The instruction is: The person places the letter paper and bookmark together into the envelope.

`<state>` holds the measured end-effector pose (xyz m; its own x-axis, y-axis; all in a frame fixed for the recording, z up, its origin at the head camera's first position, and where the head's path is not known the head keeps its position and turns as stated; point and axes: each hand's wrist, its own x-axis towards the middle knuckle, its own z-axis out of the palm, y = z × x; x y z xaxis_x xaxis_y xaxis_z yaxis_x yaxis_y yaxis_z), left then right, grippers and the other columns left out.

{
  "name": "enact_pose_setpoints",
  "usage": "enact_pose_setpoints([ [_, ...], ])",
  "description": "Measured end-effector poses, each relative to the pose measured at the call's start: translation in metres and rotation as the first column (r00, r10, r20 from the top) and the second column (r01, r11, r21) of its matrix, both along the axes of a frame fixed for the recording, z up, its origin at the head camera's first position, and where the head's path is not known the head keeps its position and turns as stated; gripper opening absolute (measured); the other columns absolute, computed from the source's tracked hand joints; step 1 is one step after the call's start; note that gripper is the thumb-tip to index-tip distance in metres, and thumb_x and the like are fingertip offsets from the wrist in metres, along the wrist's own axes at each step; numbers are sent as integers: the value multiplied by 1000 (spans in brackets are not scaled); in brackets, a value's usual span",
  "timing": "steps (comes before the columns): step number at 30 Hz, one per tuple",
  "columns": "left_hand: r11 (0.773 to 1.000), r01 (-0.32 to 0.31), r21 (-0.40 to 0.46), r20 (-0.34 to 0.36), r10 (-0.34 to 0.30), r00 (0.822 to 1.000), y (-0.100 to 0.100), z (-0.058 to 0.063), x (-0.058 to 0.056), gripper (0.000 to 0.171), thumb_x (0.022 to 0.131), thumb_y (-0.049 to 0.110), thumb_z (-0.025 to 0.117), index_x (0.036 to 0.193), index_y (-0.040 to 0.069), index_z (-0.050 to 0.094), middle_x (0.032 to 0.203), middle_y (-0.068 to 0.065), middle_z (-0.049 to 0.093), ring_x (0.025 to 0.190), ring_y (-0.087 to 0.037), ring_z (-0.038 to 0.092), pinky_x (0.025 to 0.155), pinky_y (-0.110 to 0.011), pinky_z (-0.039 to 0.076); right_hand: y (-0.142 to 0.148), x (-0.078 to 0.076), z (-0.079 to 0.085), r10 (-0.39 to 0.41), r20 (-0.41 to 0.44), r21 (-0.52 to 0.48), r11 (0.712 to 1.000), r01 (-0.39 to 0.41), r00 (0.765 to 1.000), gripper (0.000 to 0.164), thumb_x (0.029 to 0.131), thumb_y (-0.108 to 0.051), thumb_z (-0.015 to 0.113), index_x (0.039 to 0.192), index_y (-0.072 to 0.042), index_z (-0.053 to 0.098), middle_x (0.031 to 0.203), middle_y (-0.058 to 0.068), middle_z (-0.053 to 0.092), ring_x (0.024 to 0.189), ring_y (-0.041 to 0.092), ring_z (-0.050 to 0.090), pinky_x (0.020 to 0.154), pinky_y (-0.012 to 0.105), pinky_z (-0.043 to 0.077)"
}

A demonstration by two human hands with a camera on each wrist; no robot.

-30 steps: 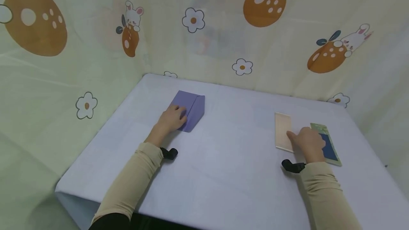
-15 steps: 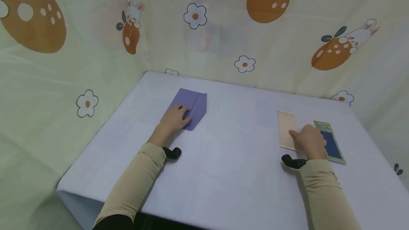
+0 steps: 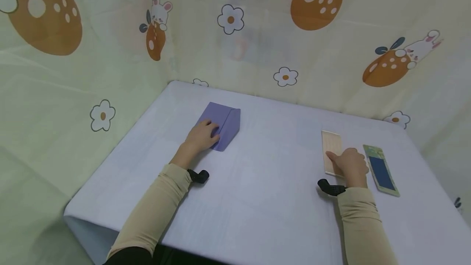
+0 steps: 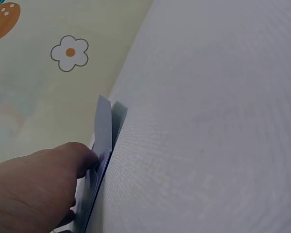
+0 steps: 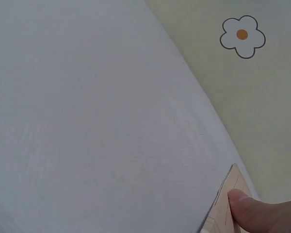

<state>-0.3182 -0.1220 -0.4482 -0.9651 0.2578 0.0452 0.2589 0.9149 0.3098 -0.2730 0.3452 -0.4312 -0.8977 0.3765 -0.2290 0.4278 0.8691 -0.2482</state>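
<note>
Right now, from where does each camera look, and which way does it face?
Head: worn on the head, facing forward and down over the table to the patterned curtain; left hand, right hand and sleeves show.
Left wrist: at that wrist, facing the purple envelope and table; part of the left hand shows.
Right wrist: at that wrist, facing the table and beige piece; the thumb shows.
Shared: head and left wrist show the purple envelope.

purple paper (image 3: 225, 118): partly hidden | right wrist view: pale card (image 5: 220, 212) cropped
</note>
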Motion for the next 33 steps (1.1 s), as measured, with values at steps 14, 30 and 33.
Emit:
enact_pose_setpoints([
  [14, 1000, 13, 9, -35, -12, 999, -1, -6, 1, 49, 92, 36, 52, 136, 14, 52, 143, -17, 45, 134, -33, 41, 109, -48, 37, 10, -1, 1, -66, -32, -108, 992, 62, 997, 68, 92, -45, 53, 133, 9, 45, 134, 33, 46, 114, 47, 52, 76, 49, 51],
  [30, 1000, -1, 24, -30, 2, 1000, -2, -3, -2, 49, 92, 37, 51, 136, 15, 51, 145, -17, 42, 135, -34, 40, 108, -52, 37, 26, -12, -1, -255, -13, -591, 782, 198, 967, 71, 91, -50, 49, 149, -13, 32, 143, 13, 44, 99, 11, 53, 79, 28, 48],
  [33, 1000, 3, 25, -25, -2, 1000, -2, -4, -1, 49, 92, 37, 51, 136, 15, 51, 145, -17, 42, 135, -34, 39, 108, -52, 36, 25, -12, -1, -287, 22, -627, 742, 237, 958, 71, 89, -53, 51, 149, -18, 33, 124, 0, 53, 90, 4, 51, 80, 26, 45],
])
